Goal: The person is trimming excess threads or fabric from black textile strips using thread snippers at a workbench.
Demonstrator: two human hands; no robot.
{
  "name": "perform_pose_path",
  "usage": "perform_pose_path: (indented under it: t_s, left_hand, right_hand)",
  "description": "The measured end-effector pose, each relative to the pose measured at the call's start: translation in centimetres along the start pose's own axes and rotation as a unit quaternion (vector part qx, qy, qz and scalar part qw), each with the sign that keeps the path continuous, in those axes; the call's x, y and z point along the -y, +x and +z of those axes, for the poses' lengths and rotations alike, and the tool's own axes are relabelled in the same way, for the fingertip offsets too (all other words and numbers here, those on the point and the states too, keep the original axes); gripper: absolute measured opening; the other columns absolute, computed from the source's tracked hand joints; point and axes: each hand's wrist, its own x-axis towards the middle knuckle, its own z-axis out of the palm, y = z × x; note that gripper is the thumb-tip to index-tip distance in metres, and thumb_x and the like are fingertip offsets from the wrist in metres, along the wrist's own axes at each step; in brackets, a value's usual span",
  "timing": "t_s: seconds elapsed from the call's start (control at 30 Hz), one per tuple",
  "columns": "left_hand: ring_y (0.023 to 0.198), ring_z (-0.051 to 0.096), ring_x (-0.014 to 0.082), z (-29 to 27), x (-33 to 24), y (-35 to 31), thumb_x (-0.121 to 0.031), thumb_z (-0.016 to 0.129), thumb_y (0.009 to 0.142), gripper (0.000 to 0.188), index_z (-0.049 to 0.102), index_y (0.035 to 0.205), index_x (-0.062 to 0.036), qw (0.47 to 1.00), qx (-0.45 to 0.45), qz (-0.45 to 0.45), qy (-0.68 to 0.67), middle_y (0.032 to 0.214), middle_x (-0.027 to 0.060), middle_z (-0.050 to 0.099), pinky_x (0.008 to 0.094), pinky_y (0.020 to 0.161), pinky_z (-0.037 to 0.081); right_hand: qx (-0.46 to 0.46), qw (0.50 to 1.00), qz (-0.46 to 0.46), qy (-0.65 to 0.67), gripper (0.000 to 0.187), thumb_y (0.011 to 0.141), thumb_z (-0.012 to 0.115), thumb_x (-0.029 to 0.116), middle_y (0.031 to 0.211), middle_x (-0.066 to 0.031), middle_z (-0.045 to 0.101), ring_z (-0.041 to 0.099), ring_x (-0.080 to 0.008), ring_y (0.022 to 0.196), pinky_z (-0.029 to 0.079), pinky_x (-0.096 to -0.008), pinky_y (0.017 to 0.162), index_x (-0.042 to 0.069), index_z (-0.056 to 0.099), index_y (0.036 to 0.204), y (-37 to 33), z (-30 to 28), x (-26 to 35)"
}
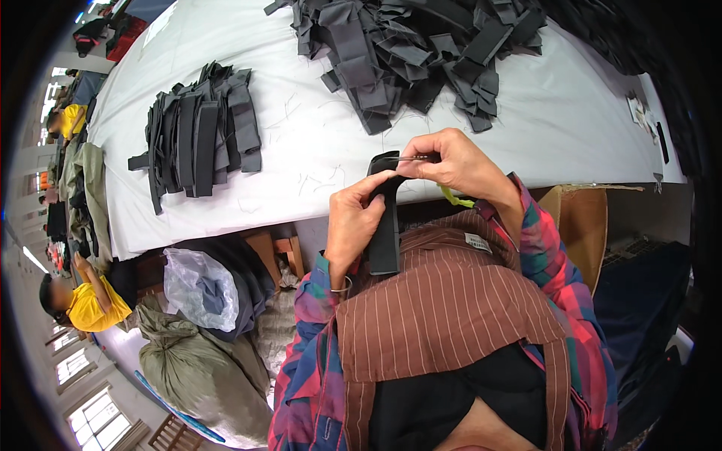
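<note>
My left hand [355,218] grips a black fabric strip [385,240] between thumb and fingers. The strip's lower end hangs in front of the striped brown apron, and its upper end is folded over. My right hand [459,161] is closed on a small dark tool with a thin metal tip, which looks like thread snips [420,158]. That tip meets the folded end of the strip, close to my left fingertips. A yellow-green cord [455,198] hangs below my right hand. Fingers partly hide the tool.
On the white-covered table [301,128] lie a stack of dark strips [201,131] at left and a larger loose pile [414,56] farther back. Loose threads are scattered about. Sacks [195,368] and a cardboard box [583,225] stand below the near edge. Two people in yellow are at left.
</note>
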Motion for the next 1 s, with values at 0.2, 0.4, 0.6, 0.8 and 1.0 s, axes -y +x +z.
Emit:
perform_pose_path:
  t_s: [0.2, 0.4, 0.6, 0.8, 1.0]
  left_hand:
    - [0.066, 0.05, 0.003, 0.6, 0.3, -0.4, 0.007, 0.054, 0.08, 0.039, 0.065, 0.116, -0.0059, 0.999, 0.008, -0.028, 0.025, 0.078, 0.0007, 0.066, 0.0205, 0.059, 0.044]
    - [0.059, 0.042, 0.0019, 0.3, 2.9, 0.1, 0.007, 0.057, 0.079, 0.043, 0.063, 0.119, -0.0055, 0.999, -0.007, -0.012, -0.046, 0.066, -0.0052, 0.052, 0.0207, 0.053, 0.039]
    - [0.06, 0.045, 0.001, 0.3, 0.9, 0.1, 0.006, 0.058, 0.082, 0.051, 0.05, 0.132, -0.001, 0.993, 0.05, -0.049, -0.093, 0.07, -0.0042, 0.055, 0.0177, 0.053, 0.039]
    - [0.069, 0.06, 0.0044, 0.5, 0.5, 0.1, 0.005, 0.056, 0.085, 0.04, 0.048, 0.124, 0.0007, 0.973, 0.111, -0.093, -0.178, 0.086, 0.0052, 0.068, 0.0195, 0.058, 0.049]
    - [0.066, 0.056, 0.0029, 0.6, 1.0, 0.1, 0.007, 0.054, 0.085, 0.033, 0.053, 0.117, -0.0014, 0.981, 0.042, -0.078, -0.171, 0.082, 0.0021, 0.066, 0.0181, 0.055, 0.045]
  right_hand:
    - [-0.009, 0.988, 0.026, -0.155, 0.015, 0.088, 0.063, 0.011, 0.068, 0.0006, 0.055, 0.045, -0.0061, 0.065, 0.038, -0.0236, 0.059, -0.002, 0.059, 0.082, -0.6, 0.2, 1.3]
    - [-0.183, 0.979, 0.03, 0.084, 0.013, 0.087, 0.064, 0.01, 0.073, 0.0012, 0.052, 0.046, -0.0078, 0.072, 0.039, -0.0237, 0.065, -0.002, 0.058, 0.087, -0.7, 0.2, -0.5]
    - [-0.121, 0.992, -0.04, -0.02, 0.016, 0.086, 0.063, 0.007, 0.095, -0.0034, 0.059, 0.056, -0.0115, 0.09, 0.045, -0.0251, 0.079, -0.002, 0.063, 0.1, -0.4, 0.7, -0.4]
    - [-0.074, 0.996, 0.045, -0.029, 0.014, 0.084, 0.064, 0.004, 0.095, -0.0046, 0.06, 0.057, -0.0118, 0.087, 0.047, -0.0256, 0.077, -0.002, 0.066, 0.097, 0.1, 0.5, -1.6]
    - [-0.125, 0.981, -0.06, -0.133, 0.013, 0.077, 0.069, 0.012, 0.08, -0.0093, 0.06, 0.06, -0.0233, 0.071, 0.046, -0.0307, 0.065, 0.001, 0.064, 0.083, -0.5, 1.2, -0.7]
